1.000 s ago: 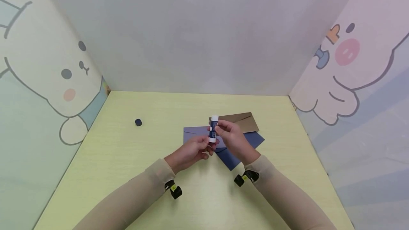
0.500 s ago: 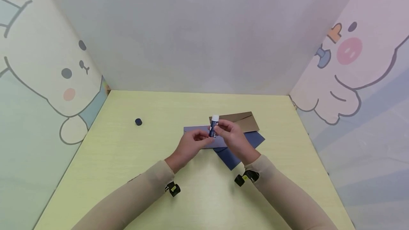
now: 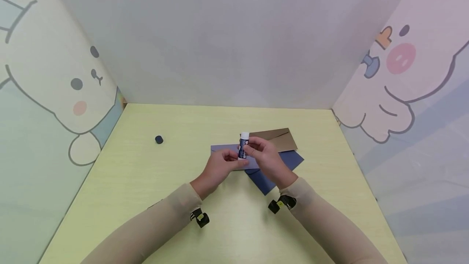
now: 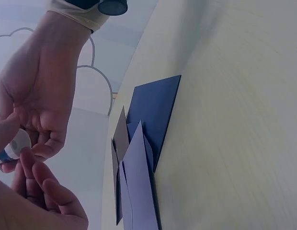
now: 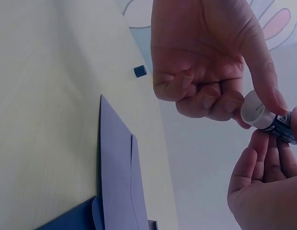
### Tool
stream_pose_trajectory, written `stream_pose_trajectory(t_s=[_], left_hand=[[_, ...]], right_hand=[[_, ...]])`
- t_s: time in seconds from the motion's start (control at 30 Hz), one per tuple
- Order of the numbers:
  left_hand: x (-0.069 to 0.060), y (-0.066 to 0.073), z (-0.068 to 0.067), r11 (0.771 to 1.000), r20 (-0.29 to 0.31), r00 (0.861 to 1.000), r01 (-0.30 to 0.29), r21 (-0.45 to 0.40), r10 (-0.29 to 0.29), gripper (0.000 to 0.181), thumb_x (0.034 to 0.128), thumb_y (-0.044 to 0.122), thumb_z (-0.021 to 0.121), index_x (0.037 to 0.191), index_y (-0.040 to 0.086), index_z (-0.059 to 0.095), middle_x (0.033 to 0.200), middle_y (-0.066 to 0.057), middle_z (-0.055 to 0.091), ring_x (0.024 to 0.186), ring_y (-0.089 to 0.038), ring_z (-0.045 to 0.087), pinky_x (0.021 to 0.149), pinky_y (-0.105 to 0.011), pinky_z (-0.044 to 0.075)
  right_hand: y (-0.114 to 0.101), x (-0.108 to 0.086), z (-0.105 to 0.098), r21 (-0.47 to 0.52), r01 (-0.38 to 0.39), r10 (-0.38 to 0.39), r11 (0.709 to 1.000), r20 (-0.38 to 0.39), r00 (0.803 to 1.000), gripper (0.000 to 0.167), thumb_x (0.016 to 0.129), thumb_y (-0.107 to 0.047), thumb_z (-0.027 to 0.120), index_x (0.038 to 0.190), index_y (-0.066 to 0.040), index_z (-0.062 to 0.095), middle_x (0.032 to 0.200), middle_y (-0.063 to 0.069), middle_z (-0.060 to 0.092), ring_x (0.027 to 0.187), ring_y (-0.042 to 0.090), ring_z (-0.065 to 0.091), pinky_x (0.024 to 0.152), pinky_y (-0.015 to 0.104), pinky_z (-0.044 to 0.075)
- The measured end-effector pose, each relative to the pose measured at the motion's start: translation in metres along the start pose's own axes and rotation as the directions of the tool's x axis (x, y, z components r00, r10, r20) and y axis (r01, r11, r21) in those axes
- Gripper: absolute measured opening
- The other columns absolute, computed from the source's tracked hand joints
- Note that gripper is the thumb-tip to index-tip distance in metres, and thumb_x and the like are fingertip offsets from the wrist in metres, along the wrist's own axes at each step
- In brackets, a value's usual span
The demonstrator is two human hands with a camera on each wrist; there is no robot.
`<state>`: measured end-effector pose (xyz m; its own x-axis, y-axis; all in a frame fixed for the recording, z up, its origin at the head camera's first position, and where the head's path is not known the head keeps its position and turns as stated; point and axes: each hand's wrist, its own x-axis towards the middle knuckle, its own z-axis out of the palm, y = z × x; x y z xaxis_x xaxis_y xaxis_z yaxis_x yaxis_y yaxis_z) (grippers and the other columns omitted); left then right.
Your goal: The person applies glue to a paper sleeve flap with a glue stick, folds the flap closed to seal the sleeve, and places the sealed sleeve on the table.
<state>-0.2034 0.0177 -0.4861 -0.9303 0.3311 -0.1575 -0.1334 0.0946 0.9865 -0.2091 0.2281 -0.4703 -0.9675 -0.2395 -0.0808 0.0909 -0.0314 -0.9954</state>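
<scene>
A glue stick (image 3: 243,145) with a dark blue label and white ends stands nearly upright above the envelopes. My right hand (image 3: 270,160) pinches its body between thumb and fingers. From the left, my left hand (image 3: 217,169) holds the white base (image 5: 255,110), with the thumb across it and the fingers curled. Beneath the hands lies a lavender envelope (image 3: 220,148), partly covered by them. It overlaps a dark blue envelope (image 3: 264,182) and a brown envelope (image 3: 287,138). In the left wrist view the glue stick's white end (image 4: 20,143) shows between both hands.
A small dark blue cap (image 3: 158,139) sits apart at the table's back left. The pale yellow table (image 3: 176,223) meets a grey wall (image 3: 227,52) at the back. Cartoon-printed walls flank both sides.
My left hand has shifted from under the glue stick to gripping its base from the left. The glue stick leaned slightly, then straightened. My right hand has stayed almost still.
</scene>
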Motion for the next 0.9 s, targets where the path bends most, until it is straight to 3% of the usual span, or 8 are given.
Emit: stream_pose_trajectory(t_s=[0.2, 0.33, 0.43, 0.57, 0.67, 0.9], left_hand=[[0.0014, 0.0001, -0.0009, 1.000, 0.042, 0.999, -0.013, 0.021, 0.012, 0.026, 0.1101, 0.026, 0.088, 0.119, 0.002, 0.085, 0.114, -0.009, 0.084, 0.099, -0.017, 0.067, 0.093, -0.035, 0.058], [0.0026, -0.0002, -0.0019, 1.000, 0.142, 0.990, -0.001, 0.014, -0.001, 0.030, 0.1213, 0.020, 0.069, 0.133, -0.006, 0.079, 0.126, -0.023, 0.082, 0.098, -0.015, 0.065, 0.087, -0.031, 0.054], [0.0032, -0.0010, -0.0043, 0.996, 0.255, 0.967, 0.048, -0.078, -0.027, 0.039, 0.1277, 0.017, 0.052, 0.146, -0.012, 0.069, 0.133, -0.027, 0.077, 0.100, -0.016, 0.062, 0.084, -0.027, 0.051], [0.0060, -0.0056, -0.0077, 0.976, 0.365, 0.930, 0.119, -0.182, -0.046, 0.048, 0.1304, 0.018, 0.038, 0.156, -0.017, 0.058, 0.129, -0.010, 0.073, 0.104, -0.016, 0.060, 0.086, -0.026, 0.049], [0.0062, -0.0071, -0.0092, 0.973, 0.392, 0.919, 0.127, -0.194, -0.042, 0.049, 0.1305, 0.018, 0.036, 0.157, -0.018, 0.055, 0.124, -0.002, 0.071, 0.105, -0.015, 0.060, 0.086, -0.025, 0.049], [0.0050, -0.0053, -0.0088, 0.971, 0.390, 0.919, 0.137, -0.194, -0.052, 0.047, 0.1302, 0.019, 0.037, 0.155, -0.014, 0.059, 0.122, 0.000, 0.071, 0.104, -0.016, 0.061, 0.085, -0.025, 0.050]], right_hand=[[-0.0009, 0.0002, -0.0013, -0.010, 0.011, -0.011, 1.000, 0.005, 1.000, 0.039, 0.121, -0.008, 0.064, 0.154, 0.013, 0.062, 0.127, -0.004, 0.081, 0.122, 0.010, 0.074, 0.110, 0.021, 0.060], [-0.0007, 0.0010, -0.0032, -0.009, 0.003, -0.003, 1.000, 0.007, 1.000, 0.039, 0.122, -0.008, 0.062, 0.155, 0.013, 0.061, 0.132, 0.001, 0.082, 0.127, 0.011, 0.074, 0.114, 0.020, 0.058], [-0.0006, 0.0016, -0.0036, 0.008, -0.006, 0.006, 1.000, 0.012, 1.000, 0.040, 0.123, -0.007, 0.059, 0.156, 0.014, 0.060, 0.133, 0.004, 0.084, 0.129, 0.010, 0.075, 0.115, 0.019, 0.058], [-0.0006, 0.0015, -0.0036, 0.024, -0.009, 0.009, 1.000, 0.028, 1.000, 0.040, 0.123, -0.007, 0.058, 0.157, 0.015, 0.060, 0.135, 0.006, 0.085, 0.129, 0.010, 0.076, 0.116, 0.019, 0.058], [-0.0003, 0.0011, -0.0038, 0.030, -0.006, 0.005, 1.000, 0.039, 0.999, 0.041, 0.124, -0.008, 0.058, 0.158, 0.015, 0.059, 0.134, 0.005, 0.085, 0.128, 0.010, 0.077, 0.116, 0.019, 0.059], [0.0003, 0.0000, -0.0042, 0.028, 0.005, -0.007, 1.000, 0.047, 0.999, 0.042, 0.124, -0.009, 0.057, 0.159, 0.015, 0.059, 0.134, 0.005, 0.085, 0.127, 0.010, 0.077, 0.116, 0.019, 0.059]])
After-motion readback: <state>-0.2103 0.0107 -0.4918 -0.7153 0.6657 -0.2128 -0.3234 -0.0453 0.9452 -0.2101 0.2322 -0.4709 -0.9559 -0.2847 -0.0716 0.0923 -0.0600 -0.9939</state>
